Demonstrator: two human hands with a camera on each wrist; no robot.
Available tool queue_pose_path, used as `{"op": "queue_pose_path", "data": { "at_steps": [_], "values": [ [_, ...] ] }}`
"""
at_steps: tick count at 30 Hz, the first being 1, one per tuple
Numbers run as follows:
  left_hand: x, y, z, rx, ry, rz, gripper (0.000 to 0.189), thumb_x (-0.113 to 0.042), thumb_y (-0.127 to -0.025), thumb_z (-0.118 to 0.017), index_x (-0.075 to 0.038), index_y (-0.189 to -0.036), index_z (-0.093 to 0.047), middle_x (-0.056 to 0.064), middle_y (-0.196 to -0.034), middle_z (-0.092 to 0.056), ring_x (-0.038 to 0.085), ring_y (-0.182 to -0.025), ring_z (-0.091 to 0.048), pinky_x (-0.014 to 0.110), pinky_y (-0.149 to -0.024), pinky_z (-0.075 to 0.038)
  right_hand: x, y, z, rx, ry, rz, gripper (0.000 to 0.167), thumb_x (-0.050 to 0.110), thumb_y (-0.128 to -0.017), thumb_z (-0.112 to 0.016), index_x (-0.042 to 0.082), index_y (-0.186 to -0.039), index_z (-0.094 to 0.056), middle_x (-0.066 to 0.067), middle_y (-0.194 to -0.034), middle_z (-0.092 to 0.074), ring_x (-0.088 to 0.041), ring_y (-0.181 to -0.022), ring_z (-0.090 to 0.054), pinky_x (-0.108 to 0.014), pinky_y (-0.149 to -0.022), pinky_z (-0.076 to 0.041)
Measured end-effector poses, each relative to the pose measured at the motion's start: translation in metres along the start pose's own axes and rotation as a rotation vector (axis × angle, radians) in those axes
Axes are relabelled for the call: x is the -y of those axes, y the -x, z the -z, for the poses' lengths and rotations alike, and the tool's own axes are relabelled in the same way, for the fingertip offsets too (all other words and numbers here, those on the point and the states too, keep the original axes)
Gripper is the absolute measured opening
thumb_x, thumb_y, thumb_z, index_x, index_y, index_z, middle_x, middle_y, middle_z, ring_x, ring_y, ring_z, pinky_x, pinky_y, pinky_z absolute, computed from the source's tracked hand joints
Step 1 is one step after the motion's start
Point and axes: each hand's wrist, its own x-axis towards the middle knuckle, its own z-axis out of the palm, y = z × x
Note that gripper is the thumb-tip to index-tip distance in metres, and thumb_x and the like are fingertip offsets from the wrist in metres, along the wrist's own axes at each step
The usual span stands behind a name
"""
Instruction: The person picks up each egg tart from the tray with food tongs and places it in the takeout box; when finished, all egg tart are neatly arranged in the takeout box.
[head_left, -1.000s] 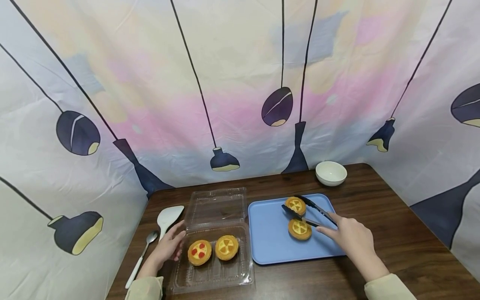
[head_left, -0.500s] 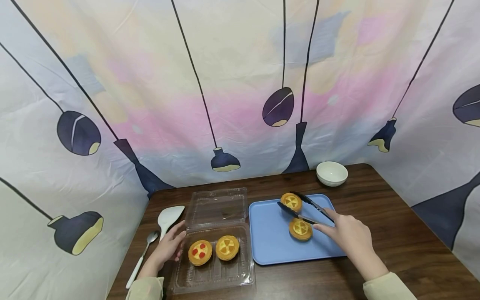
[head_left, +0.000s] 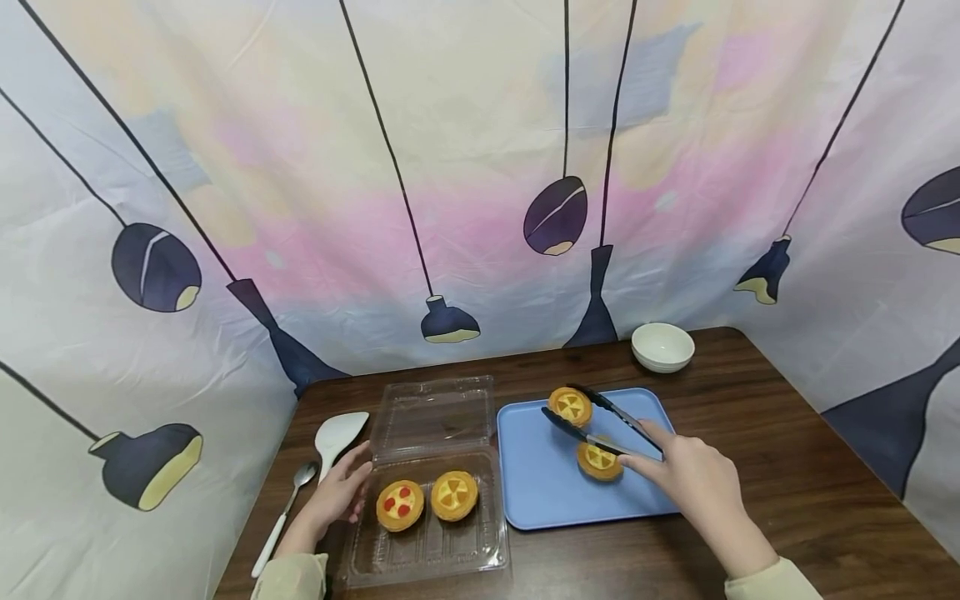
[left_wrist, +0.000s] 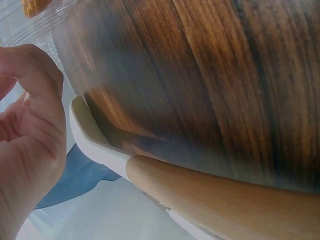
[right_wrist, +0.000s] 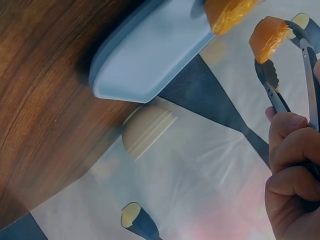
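Partly hidden behind your right hand (head_left: 693, 479), black metal tongs (head_left: 600, 417) pinch a round yellow-topped tart (head_left: 570, 406); your left hand (head_left: 337, 492) rests relaxed against the clear plastic clamshell box (head_left: 427, 546).

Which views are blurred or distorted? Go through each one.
Head view: sharp, even light, wide-angle bending at the edges. Left wrist view: soft; the white wood-handled spatula is too close to focus. Right wrist view: tilted; the orange tart in the black tongs is slightly smeared.
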Motion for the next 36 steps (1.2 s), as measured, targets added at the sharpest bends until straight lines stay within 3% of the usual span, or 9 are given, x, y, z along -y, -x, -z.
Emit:
{"op": "queue_pose_path", "data": {
  "at_steps": [8,14,22,29,36],
  "values": [
    [0.0,0.001,0.001,-0.004,-0.006,-0.003,0.052,-0.022,-0.104,-0.045,-0.013,-0.151,-0.024,0.007,-0.066,-0.045,0.017,-0.049,-0.044,0.03,-0.044,-0.044,0.014,0.006,-0.007,-0.009,-0.008,0.025,0.078,0.078,-0.074,-0.057,0.021,-0.126,-0.066,0.005,-0.046,-0.037,-0.012,-0.043,-0.031,-0.03,-0.035,-0.025],
    [0.001,0.001,0.001,-0.005,-0.003,-0.005,0.051,-0.022,-0.104,-0.045,-0.013,-0.151,-0.025,0.007,-0.065,-0.045,0.017,-0.048,-0.044,0.03,-0.044,-0.045,0.03,0.009,-0.011,0.006,-0.032,0.037,0.074,0.073,-0.072,-0.064,0.023,-0.126,-0.066,0.004,-0.059,-0.054,-0.012,-0.047,-0.035,-0.031,-0.036,-0.028],
    [0.002,0.0,0.001,0.002,0.004,-0.009,0.051,-0.022,-0.104,-0.044,-0.013,-0.151,-0.024,0.007,-0.065,-0.045,0.017,-0.049,-0.044,0.03,-0.044,-0.045,0.047,0.009,-0.017,-0.035,-0.036,0.103,0.075,0.079,-0.069,-0.06,0.027,-0.122,-0.068,0.002,-0.066,-0.062,-0.01,-0.049,-0.041,-0.029,-0.036,-0.03],
    [0.003,-0.001,0.001,0.001,0.003,-0.015,0.052,-0.023,-0.104,-0.045,-0.013,-0.151,-0.025,0.007,-0.065,-0.046,0.018,-0.048,-0.044,0.031,-0.044,-0.045,0.063,0.014,-0.022,-0.06,-0.011,0.166,0.073,0.08,-0.068,-0.06,0.028,-0.119,-0.07,0.005,-0.059,-0.056,-0.009,-0.042,-0.03,-0.028,-0.034,-0.025],
    [0.003,-0.001,0.0,0.005,0.008,-0.015,0.052,-0.024,-0.104,-0.045,-0.014,-0.151,-0.024,0.007,-0.066,-0.045,0.018,-0.048,-0.044,0.031,-0.044,-0.045,0.077,0.017,-0.024,-0.06,-0.04,0.185,0.075,0.082,-0.067,-0.057,0.032,-0.121,-0.069,0.0,-0.085,-0.07,-0.008,-0.044,-0.033,-0.028,-0.034,-0.027]
  ]
}}
